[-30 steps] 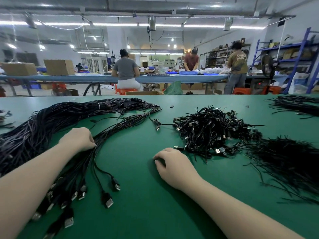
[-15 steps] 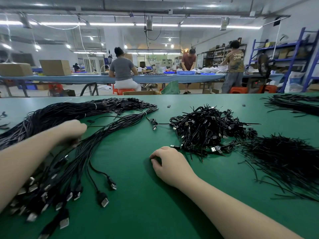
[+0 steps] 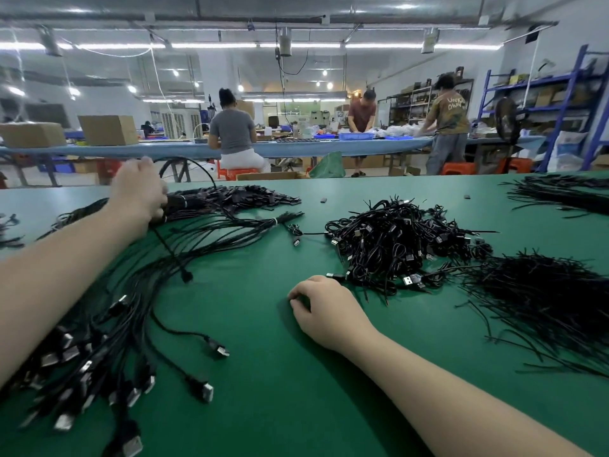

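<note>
Head view: a person's two bare forearms reach over a green table point(image 3: 263, 374) strewn with black cables.
Left hand point(image 3: 138, 189): at the far left of the table, seen from the back, raised over the long bundle. Fingers are curled tight round a black cable point(image 3: 168, 250).
Black cable: one strand runs from under the left hand down and to the right, ending in a blurred plug point(image 3: 187, 277) that sits apart from the others. A loop arcs up and to the right from the top of the hand.
Long bundle point(image 3: 99, 308): sweeps from under the left hand down to the near left corner. Its USB plugs point(image 3: 131, 395) fan out on the table, some under the left forearm.
Right hand point(image 3: 324, 306): resting on the table at centre with the knuckles up. Fingers are loosely curled with the tips on the surface, and nothing shows in them.
Short-cable pile point(image 3: 395, 239): a tangled heap of short USB leads just beyond the right hand; the nearest plugs lie close to the knuckles.
Thin wire heap point(image 3: 543, 291): right of the pile, spread toward the table's right edge.
Far-right bundle point(image 3: 566, 196): at the table's far right corner.
Background: three workers at a long blue bench point(image 3: 164, 148), cardboard boxes point(image 3: 107, 130) on its left end and blue shelving point(image 3: 586, 103) on the right.
</note>
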`<state>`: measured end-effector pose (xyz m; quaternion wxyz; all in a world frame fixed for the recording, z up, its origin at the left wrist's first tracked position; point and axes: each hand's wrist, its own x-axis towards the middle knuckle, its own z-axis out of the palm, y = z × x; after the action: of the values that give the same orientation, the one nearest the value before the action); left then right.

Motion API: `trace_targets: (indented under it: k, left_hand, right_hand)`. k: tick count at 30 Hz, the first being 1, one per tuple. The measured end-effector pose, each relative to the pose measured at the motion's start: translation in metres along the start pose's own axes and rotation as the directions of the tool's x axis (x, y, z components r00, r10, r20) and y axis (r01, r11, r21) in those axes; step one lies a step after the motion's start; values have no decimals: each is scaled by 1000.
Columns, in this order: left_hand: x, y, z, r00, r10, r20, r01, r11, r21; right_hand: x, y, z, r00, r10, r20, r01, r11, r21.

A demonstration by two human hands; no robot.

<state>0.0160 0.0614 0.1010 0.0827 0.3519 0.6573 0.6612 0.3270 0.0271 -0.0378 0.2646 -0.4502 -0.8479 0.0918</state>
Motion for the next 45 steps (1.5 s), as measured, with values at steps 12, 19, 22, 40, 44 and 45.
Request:
trace_targets:
  k: [12,19,22,40,44,45]
  left_hand:
    - [-32,29,-9,989,147,24,-145,987,-74]
    - [-43,51,-4,933,87,350,-25,984,-177]
    - [-42,70,0,810,-222,543,153,974,169]
    - [-37,79,15,957,210,198,-247,951,186]
    - [-62,69,14,910,222,350,-272,957,101]
    - [-69,62,12,895,187,404,-255,959,121]
  right_hand:
    - [0,0,-1,1000,-6,8,6,1000,-3]
    - [0,-1,-1,1000,-19,3,19,1000,-3]
    - [0,-1,-1,1000,-9,16,10,1000,-8]
    - [1,2,0,999,-12,31,12,1000,6]
    - [2,2,0,999,-13,40,13,1000,-4]
    - [1,1,0,999,-10,39,10,1000,-6]
